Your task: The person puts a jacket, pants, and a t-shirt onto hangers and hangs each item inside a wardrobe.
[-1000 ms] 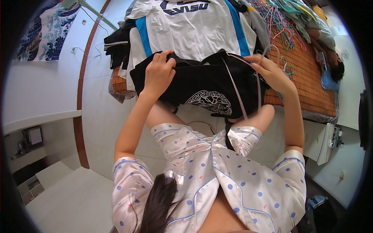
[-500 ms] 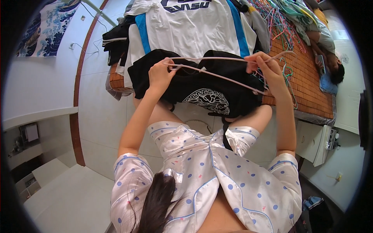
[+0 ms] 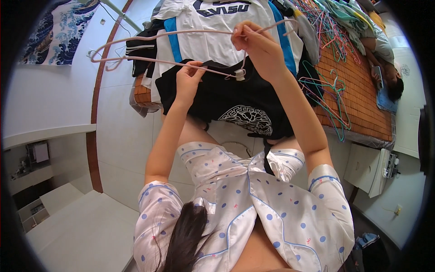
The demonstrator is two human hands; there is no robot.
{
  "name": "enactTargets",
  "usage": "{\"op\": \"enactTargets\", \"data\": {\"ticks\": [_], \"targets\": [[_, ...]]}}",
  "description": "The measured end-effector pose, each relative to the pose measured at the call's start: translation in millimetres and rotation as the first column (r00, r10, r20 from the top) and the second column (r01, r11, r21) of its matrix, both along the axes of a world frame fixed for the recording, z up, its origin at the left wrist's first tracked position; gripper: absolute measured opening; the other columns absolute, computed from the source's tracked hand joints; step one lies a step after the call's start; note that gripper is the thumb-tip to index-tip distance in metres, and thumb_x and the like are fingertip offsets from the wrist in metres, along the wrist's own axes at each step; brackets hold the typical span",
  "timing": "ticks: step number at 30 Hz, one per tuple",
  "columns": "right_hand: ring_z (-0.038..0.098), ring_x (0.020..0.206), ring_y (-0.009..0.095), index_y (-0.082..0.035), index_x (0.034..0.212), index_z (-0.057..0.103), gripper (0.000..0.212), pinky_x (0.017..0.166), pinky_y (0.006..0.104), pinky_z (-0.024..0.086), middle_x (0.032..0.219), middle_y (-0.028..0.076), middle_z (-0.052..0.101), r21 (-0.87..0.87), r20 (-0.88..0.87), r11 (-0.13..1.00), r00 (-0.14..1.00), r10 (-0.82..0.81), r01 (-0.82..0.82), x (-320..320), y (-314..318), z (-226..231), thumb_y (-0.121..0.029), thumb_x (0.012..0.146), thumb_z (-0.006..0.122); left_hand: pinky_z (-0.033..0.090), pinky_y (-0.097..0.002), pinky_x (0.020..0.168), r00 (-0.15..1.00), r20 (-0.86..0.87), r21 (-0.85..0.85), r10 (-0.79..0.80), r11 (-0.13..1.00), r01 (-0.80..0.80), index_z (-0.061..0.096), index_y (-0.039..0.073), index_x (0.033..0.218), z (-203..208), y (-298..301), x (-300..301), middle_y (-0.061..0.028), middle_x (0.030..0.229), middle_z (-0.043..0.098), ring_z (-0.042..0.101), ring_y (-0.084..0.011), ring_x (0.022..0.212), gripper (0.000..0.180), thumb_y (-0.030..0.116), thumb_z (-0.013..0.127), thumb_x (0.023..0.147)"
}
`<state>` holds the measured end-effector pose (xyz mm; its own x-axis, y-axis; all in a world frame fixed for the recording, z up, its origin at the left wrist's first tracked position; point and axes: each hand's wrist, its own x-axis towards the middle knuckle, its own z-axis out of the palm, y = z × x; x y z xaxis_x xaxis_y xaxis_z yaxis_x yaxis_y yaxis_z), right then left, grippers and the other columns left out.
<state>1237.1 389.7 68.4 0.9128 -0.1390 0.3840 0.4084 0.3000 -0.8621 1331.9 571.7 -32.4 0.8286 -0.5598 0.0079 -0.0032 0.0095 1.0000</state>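
A pink wire hanger [image 3: 190,31] is stretched across between my two hands, its long end reaching out to the left. My left hand [image 3: 188,86] pinches the lower bar. My right hand [image 3: 258,45] grips the hanger near its neck, and the hook sticks out to the right. Below my hands a black garment [image 3: 195,99] with a round white print lies over the bed's near edge and my legs. The hanger's right end is by the garment's neckline, where a pale tag shows. Whether that end is inside the neck I cannot tell.
Beyond the black garment lies a white top [image 3: 213,38] with blue side panels. At the right, loose hangers [image 3: 337,93] rest on the brown woven mat [image 3: 362,111], with a tangled hanger pile [image 3: 324,29] farther back. A person [image 3: 387,75] lies there holding a phone.
The hanger has swung up and left, its long end now far left. My right hand has moved left and up; my left hand now holds the lower bar. Hangers on the mat are now uncovered.
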Motion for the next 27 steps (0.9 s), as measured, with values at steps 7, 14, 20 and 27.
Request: {"op": "enactTargets", "data": {"ticks": [7,14,20,27], "targets": [[0.041,0.061,0.006,-0.005,0.089,0.054,0.022,0.055,0.0188,0.027,0.069,0.002,0.051,-0.095,-0.267,0.995,0.963,-0.031,0.006,-12.8,-32.3,-26.2,-0.023,0.091,0.042,0.038,-0.0159,0.058,0.998,-0.06,-0.224,-0.016,0.975,0.002,0.061,0.002,0.093,24.0,8.1,-2.5,0.0024,0.078,0.06,0.051,-0.002,0.068,0.017,0.013,0.066,0.081],[0.044,0.059,0.005,-0.001,0.097,0.06,0.029,0.056,0.019,0.029,0.061,-0.001,0.048,-0.441,-0.285,0.891,0.925,-0.25,0.105,-60.0,-75.3,-17.9,-0.024,0.093,0.044,0.04,-0.0144,0.056,0.99,-0.139,-0.252,0.027,0.966,-0.061,0.061,0.002,0.092,29.5,13.9,-1.8,0.0013,0.078,0.061,0.053,-0.0022,0.066,0.013,0.01,0.065,0.082],[0.04,0.057,0.006,0.002,0.089,0.063,0.029,0.054,0.0196,0.03,0.06,-0.002,0.046,-0.578,-0.421,0.816,0.851,-0.314,0.015,-92.8,-92.7,-24.9,-0.022,0.093,0.047,0.045,-0.016,0.054,0.989,-0.112,-0.158,0.1,0.981,-0.117,0.063,0.002,0.088,34.1,9.5,-5.7,0.0008,0.074,0.061,0.055,-0.0034,0.063,0.011,0.009,0.066,0.08],[0.043,0.056,0.005,0.002,0.091,0.062,0.021,0.052,0.0207,0.034,0.059,-0.001,0.048,-0.778,-0.368,0.628,0.822,-0.434,-0.017,-81.7,-58.5,-33.7,-0.015,0.091,0.049,0.044,-0.0187,0.053,0.977,0.132,-0.036,0.167,0.986,-0.164,0.063,0.002,0.084,47.6,4.3,-9.8,-0.0005,0.069,0.062,0.055,-0.0054,0.06,0.013,0.01,0.069,0.076]]}}
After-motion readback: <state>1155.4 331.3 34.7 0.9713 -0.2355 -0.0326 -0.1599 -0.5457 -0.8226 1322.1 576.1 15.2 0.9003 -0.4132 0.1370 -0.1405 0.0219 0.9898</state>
